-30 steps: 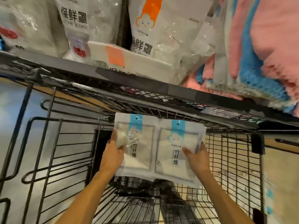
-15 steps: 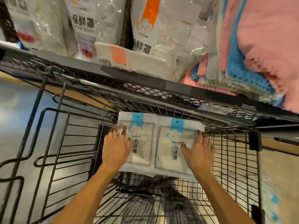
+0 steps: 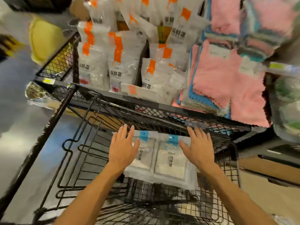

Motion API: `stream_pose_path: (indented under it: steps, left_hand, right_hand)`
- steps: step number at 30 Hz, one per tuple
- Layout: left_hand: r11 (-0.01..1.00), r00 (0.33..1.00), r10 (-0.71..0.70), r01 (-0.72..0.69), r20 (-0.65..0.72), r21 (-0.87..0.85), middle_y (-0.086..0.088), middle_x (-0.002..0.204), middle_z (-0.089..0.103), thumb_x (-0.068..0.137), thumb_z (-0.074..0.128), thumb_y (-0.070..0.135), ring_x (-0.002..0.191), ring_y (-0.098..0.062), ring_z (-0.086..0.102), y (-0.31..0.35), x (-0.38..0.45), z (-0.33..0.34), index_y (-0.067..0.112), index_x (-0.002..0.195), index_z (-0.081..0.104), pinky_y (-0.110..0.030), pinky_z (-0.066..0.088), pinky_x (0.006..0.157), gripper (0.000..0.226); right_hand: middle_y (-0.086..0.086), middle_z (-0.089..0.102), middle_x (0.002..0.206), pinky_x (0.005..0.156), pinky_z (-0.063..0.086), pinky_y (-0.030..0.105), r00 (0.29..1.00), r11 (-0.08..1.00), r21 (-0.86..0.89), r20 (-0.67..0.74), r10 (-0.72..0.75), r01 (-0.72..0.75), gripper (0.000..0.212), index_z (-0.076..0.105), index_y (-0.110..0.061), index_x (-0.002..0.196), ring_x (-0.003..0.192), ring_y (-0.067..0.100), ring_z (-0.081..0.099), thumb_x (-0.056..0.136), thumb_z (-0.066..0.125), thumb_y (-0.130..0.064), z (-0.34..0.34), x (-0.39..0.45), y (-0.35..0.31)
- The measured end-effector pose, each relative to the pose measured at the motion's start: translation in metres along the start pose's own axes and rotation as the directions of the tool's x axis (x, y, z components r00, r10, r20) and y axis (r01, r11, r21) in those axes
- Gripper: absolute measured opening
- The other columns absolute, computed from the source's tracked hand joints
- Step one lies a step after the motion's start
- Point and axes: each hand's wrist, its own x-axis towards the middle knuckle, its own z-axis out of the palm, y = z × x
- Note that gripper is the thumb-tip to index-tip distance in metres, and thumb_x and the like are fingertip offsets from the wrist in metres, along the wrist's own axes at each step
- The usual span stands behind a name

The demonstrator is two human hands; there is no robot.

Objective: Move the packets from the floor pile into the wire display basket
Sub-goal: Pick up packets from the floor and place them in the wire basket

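My left hand (image 3: 122, 147) and right hand (image 3: 198, 147) lie flat, fingers straight, on two blue-tabbed packets (image 3: 159, 159) set side by side inside the wire display basket (image 3: 230, 171), grasping nothing. Above: shelf (image 3: 146, 103) with orange-tabbed bags (image 3: 120, 65), pink cloths (image 3: 227, 78) to their right.

Glossy plastic packets (image 3: 162, 161) lie in a black metal wire basket (image 3: 230, 172) below fluffy pink cloths (image 3: 227, 82).
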Motion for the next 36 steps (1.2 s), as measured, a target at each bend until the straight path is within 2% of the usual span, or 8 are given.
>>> stream_pose_path:
  steps: [9, 13, 17, 23, 26, 29, 32, 36]
  left_hand:
    - [0.993, 0.975, 0.115, -0.119, -0.191, -0.013, -0.009, 0.169, 0.021, 0.106, 0.032, 0.053, 0.157, -0.025, 0.017, 0.056, -0.044, -0.101, 0.024, 0.162, 0.022, -0.043, 0.015, 0.126, 0.063]
    - [0.977, 0.957, 0.209, -0.213, -0.202, 0.002, -0.005, 0.17, 0.019, 0.106, 0.03, 0.055, 0.156, -0.023, 0.017, 0.073, -0.06, -0.127, 0.027, 0.163, 0.02, -0.043, 0.017, 0.126, 0.064]
    - [0.939, 0.921, 0.343, -0.341, -0.185, 0.044, -0.008, 0.165, 0.032, 0.104, 0.028, 0.059, 0.152, -0.026, 0.029, 0.088, -0.071, -0.139, 0.026, 0.16, 0.029, -0.044, 0.026, 0.124, 0.065]
    - [0.836, 0.816, 0.545, -0.548, -0.19, 0.043, -0.007, 0.158, 0.042, 0.104, 0.039, 0.055, 0.145, -0.028, 0.04, 0.114, -0.11, -0.145, 0.022, 0.157, 0.037, -0.047, 0.034, 0.119, 0.062]
    - [0.758, 0.743, 0.647, -0.652, -0.172, 0.036, -0.008, 0.163, 0.036, 0.104, 0.031, 0.058, 0.149, -0.027, 0.035, 0.137, -0.137, -0.142, 0.023, 0.158, 0.034, -0.045, 0.029, 0.121, 0.064]
    - [0.673, 0.666, 0.736, -0.74, -0.119, 0.023, -0.005, 0.166, 0.03, 0.105, 0.03, 0.057, 0.153, -0.025, 0.028, 0.166, -0.169, -0.136, 0.026, 0.161, 0.029, -0.046, 0.025, 0.123, 0.063]
    - [0.591, 0.585, 0.804, -0.806, -0.108, 0.028, -0.005, 0.164, 0.033, 0.101, 0.019, 0.065, 0.15, -0.025, 0.032, 0.198, -0.205, -0.13, 0.027, 0.159, 0.032, -0.045, 0.028, 0.121, 0.071]
    - [0.483, 0.476, 0.872, -0.875, -0.115, 0.041, -0.006, 0.162, 0.038, 0.088, 0.002, 0.07, 0.148, -0.026, 0.037, 0.241, -0.254, -0.124, 0.026, 0.158, 0.037, -0.044, 0.029, 0.119, 0.09]
  right_hand:
    - [0.005, 0.024, 0.17, 0.128, 0.01, 0.047, 0.994, 0.999, 0.045, -0.109, -0.019, 0.024, 0.08, 0.027, -0.025, 0.162, 0.157, 0.026, 0.019, 0.098, 0.037, -0.071, -0.109, -0.048, 0.012]
    - [0.005, 0.033, 0.166, 0.128, 0.014, 0.048, 0.979, 0.997, 0.072, -0.201, 0.04, -0.025, 0.08, 0.032, -0.024, 0.16, 0.155, 0.027, 0.024, 0.097, 0.034, -0.073, -0.136, -0.089, 0.02]
    - [0.005, 0.035, 0.165, 0.127, 0.017, 0.048, 0.956, 0.989, 0.099, -0.262, 0.128, -0.105, 0.077, 0.035, -0.024, 0.159, 0.153, 0.026, 0.029, 0.098, 0.04, -0.07, -0.15, -0.134, 0.026]
    - [0.004, 0.032, 0.166, 0.127, 0.015, 0.046, 0.897, 0.949, 0.131, -0.31, 0.314, -0.287, 0.078, 0.031, -0.025, 0.16, 0.154, 0.024, 0.027, 0.098, 0.036, -0.072, -0.161, -0.222, 0.033]
    - [0.003, 0.035, 0.165, 0.126, 0.018, 0.047, 0.844, 0.91, 0.156, -0.34, 0.415, -0.384, 0.083, 0.033, -0.026, 0.159, 0.153, 0.023, 0.029, 0.093, 0.029, -0.077, -0.163, -0.277, 0.045]
    - [0.004, 0.037, 0.164, 0.126, 0.018, 0.048, 0.778, 0.858, 0.208, -0.361, 0.514, -0.47, 0.082, 0.039, -0.024, 0.157, 0.153, 0.023, 0.031, 0.092, 0.035, -0.075, -0.166, -0.336, 0.062]
    - [0.002, 0.036, 0.165, 0.127, 0.017, 0.048, 0.697, 0.793, 0.263, -0.379, 0.609, -0.549, 0.081, 0.039, -0.026, 0.157, 0.153, 0.024, 0.03, 0.093, 0.039, -0.076, -0.167, -0.396, 0.081]
    - [0.003, 0.038, 0.164, 0.125, 0.023, 0.047, 0.595, 0.711, 0.314, -0.394, 0.701, -0.629, 0.092, 0.039, -0.025, 0.157, 0.152, 0.025, 0.031, 0.087, 0.028, -0.083, -0.164, -0.464, 0.113]
